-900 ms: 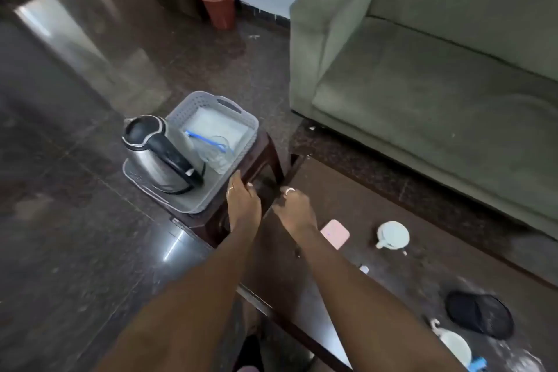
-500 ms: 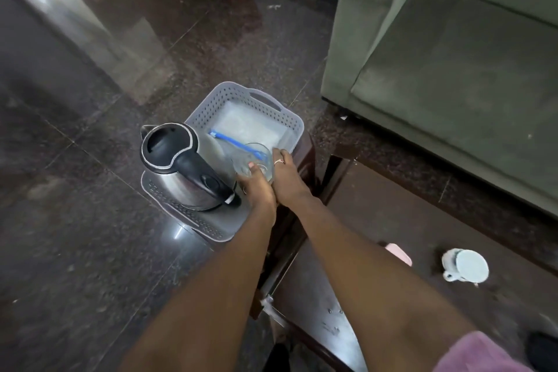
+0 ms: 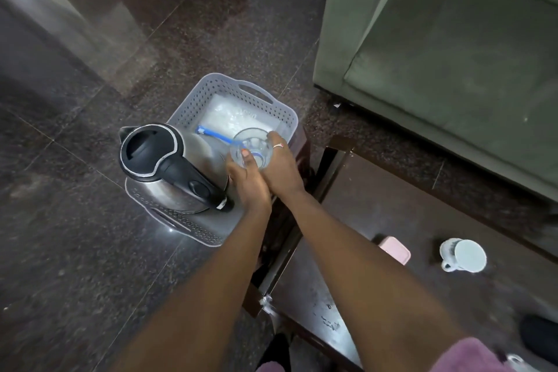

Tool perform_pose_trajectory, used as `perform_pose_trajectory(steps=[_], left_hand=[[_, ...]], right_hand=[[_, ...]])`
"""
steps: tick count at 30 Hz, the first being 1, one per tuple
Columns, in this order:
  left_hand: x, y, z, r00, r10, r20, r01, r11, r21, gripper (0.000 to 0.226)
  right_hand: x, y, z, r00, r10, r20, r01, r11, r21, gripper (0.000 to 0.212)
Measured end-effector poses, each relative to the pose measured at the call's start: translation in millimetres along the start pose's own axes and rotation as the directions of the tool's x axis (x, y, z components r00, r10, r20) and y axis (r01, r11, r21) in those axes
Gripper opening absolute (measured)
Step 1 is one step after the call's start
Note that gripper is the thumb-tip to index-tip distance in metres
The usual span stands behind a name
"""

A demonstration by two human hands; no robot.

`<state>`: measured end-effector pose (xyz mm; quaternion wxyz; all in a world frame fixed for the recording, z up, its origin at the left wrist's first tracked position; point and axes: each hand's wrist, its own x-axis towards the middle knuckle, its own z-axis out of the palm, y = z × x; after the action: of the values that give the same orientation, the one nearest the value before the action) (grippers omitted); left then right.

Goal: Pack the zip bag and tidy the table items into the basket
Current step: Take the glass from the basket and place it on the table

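A grey perforated basket (image 3: 273, 106) rests on a small dark stool. Inside it stand a steel kettle (image 3: 169, 166) with a black lid and handle, and a clear zip bag (image 3: 241, 118) with a blue zip strip lying flat at the far end. Over the basket's right side, both hands hold a clear drinking glass (image 3: 253, 145). My left hand (image 3: 249, 181) grips its near side with the thumb on the rim. My right hand (image 3: 279, 163) wraps its right side and wears a ring.
A dark wooden table (image 3: 362, 214) lies to the right, carrying a pink block (image 3: 394, 249), a white cup (image 3: 463, 255) on its side and a black object (image 3: 540, 332) at the frame edge. Behind it stands a green sofa (image 3: 453, 54). The floor is polished dark stone.
My hands went from the basket's near rim into the basket and closed on the glass. The view has moved closer over the basket.
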<state>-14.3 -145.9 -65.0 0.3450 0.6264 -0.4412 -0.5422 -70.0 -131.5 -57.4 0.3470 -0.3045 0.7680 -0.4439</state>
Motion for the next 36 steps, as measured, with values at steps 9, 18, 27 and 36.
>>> perform_pose_trajectory(steps=[9,18,27,36], left_hand=[[-89.4,3.1,7.0,0.845,0.399,0.355,-0.42,0.907,-0.019,0.055],[-142.5,-122.7,-23.1,0.859,-0.035,0.51,-0.161,0.928,0.336,0.034],[-144.8,-161.6,-36.6,0.824,-0.095,0.558,-0.215,0.86,0.463,0.034],[-147.3,-176.1,-37.5,0.83,-0.089,0.55,-0.217,0.857,0.467,0.032]], right_hand=[[-82.7,23.6,-102.9,0.938,-0.139,-0.318,0.155,0.988,0.025,0.066],[-167.4,156.7,-84.8,0.958,0.195,-0.209,-0.199,0.98,0.001,0.066],[-184.5,202.2,-66.8,0.967,0.169,-0.191,-0.176,0.984,-0.019,0.067],[-185.5,210.6,-69.3,0.976,0.177,-0.126,-0.188,0.978,-0.087,0.072]])
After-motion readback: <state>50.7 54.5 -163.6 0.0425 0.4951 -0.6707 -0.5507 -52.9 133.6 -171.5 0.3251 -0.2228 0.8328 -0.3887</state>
